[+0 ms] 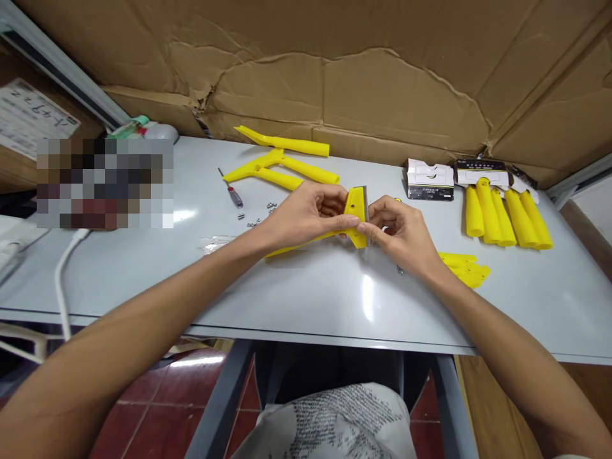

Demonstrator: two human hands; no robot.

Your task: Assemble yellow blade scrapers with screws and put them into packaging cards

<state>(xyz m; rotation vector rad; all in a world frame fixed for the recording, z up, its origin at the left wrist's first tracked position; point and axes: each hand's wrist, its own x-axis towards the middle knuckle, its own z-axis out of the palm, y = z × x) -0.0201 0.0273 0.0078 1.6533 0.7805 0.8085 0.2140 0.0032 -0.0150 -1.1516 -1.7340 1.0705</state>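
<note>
Above the middle of the table, my left hand (315, 213) is closed on a yellow scraper (354, 207), its thumb lying across the wide head. A thin metal blade (366, 203) runs along the head's right edge. The fingers of my right hand (399, 228) pinch that same edge, thumb against the blade near its lower part. Below my left wrist, the scraper's yellow handle (296, 247) slants down to the left. Small screws (253, 223) and a screwdriver (234, 196) with a clear grey handle lie left of my hands.
Several yellow scrapers (306, 169) lie at the back. Yellow handles (507, 213) sit at the right near small black-and-white boxes (430, 180). Flat yellow pieces (463, 268) are beside my right wrist. A white cable (61, 280) crosses the left side; cardboard (373, 95) stands behind.
</note>
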